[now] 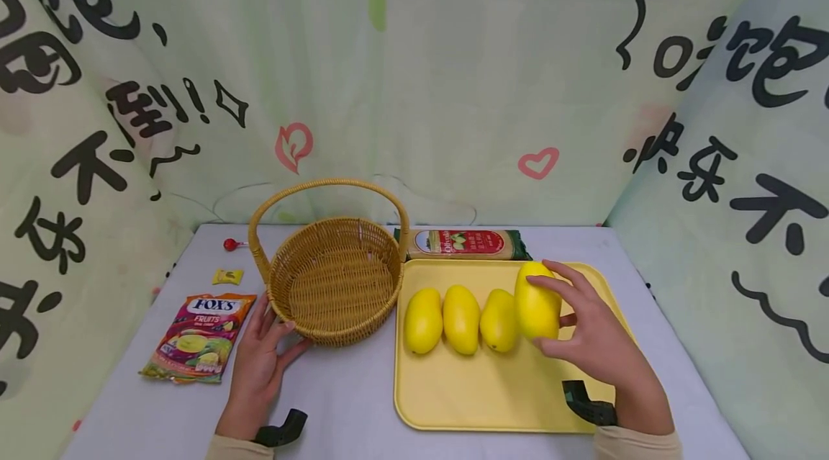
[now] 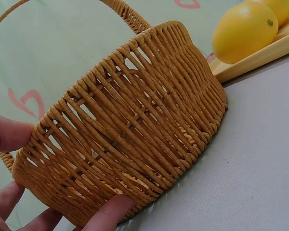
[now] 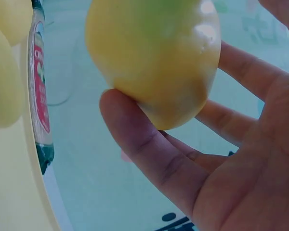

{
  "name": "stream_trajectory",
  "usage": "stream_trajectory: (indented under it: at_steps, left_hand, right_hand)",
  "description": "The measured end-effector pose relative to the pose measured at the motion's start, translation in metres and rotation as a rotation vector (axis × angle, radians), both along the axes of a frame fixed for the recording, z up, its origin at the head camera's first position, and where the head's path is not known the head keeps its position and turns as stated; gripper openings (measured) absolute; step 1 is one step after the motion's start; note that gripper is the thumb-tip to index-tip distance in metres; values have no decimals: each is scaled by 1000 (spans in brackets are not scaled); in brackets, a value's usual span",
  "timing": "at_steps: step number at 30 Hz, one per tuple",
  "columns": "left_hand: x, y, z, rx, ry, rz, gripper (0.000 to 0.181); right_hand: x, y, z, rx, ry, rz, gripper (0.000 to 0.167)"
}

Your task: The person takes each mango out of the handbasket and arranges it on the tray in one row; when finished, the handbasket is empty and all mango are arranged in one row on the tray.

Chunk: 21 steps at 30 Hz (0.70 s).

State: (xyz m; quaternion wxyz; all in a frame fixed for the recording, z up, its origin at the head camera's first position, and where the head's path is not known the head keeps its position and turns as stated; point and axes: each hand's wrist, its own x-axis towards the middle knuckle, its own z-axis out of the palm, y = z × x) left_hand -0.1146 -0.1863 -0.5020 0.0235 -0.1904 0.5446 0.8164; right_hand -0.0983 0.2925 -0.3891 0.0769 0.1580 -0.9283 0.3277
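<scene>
My right hand grips a yellow mango between thumb and fingers, upright over the right part of the yellow tray. Close by the thumb presses its lower end in the right wrist view. Three more mangoes lie in a row on the tray, left of the held one. My left hand holds the lower left side of a round wicker basket, which has a tall arched handle. In the left wrist view, fingers touch the woven wall. No goods show inside the basket.
Left of the basket lie a FOX'S candy bag, a small yellow wrapped candy and a red lollipop. Behind the tray is a long pack with a red label. Printed curtains enclose the white-covered table.
</scene>
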Motion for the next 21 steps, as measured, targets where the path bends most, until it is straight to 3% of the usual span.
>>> stream_trajectory:
  at_steps: [21]
  left_hand:
    - [1,-1,0,-3,-3,-6,82]
  right_hand:
    - [-12,26,-14,-5,-69,-2,76]
